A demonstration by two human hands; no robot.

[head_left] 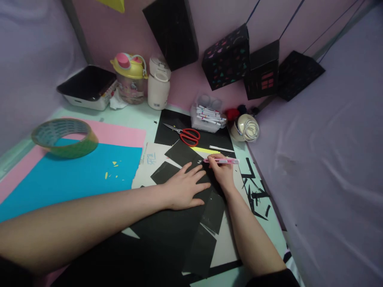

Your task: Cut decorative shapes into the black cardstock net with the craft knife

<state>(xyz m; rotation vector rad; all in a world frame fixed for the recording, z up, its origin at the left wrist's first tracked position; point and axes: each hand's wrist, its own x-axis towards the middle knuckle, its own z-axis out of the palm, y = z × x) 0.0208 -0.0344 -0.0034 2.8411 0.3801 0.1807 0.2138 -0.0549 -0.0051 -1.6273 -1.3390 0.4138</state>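
Observation:
My left hand (pixel 186 187) lies flat with spread fingers on a sheet of black paper (pixel 167 227). In my right hand (pixel 222 173) is a pink craft knife (pixel 226 161), held low over the black paper with its tip pointing left. Small white marks, perhaps cut-outs, show in the paper by the tip. Smaller black paper pieces (pixel 164 171) lie partly under the sheet, over a pale board (pixel 152 155) with blue writing. Just beyond my hands, red-handled scissors (pixel 189 136) rest on black paper, a white pen (pixel 221 148) to their right.
A large tape roll (pixel 86 145) stands on blue and pink sheets at left. Black paper strips (pixel 259 194) litter the right edge. Behind are a black tray (pixel 89 81), jug (pixel 130 81), white bottle (pixel 158 87) and marker box (pixel 206 119). Black boxes (pixel 229 57) hang overhead.

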